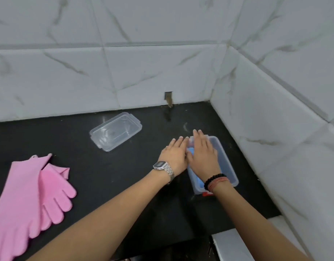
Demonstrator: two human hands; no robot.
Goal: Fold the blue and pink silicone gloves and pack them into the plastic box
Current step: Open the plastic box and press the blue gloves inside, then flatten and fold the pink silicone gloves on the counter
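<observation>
A clear plastic box (228, 162) sits on the black counter near the right wall. Blue glove material (191, 151) shows inside it, between my hands and again below my right wrist; most of it is hidden. My right hand (203, 153) lies flat, palm down, over the box and on the blue gloves. My left hand (174, 153) lies flat beside it at the box's left rim, fingers stretched out. The pink gloves (30, 193) lie flat and overlapping at the counter's left, far from both hands.
The clear lid (115, 133) lies upturned on the counter behind and to the left of the box. Marble-patterned tile walls close the back and right sides. A white ledge (237, 243) borders the counter's front right corner.
</observation>
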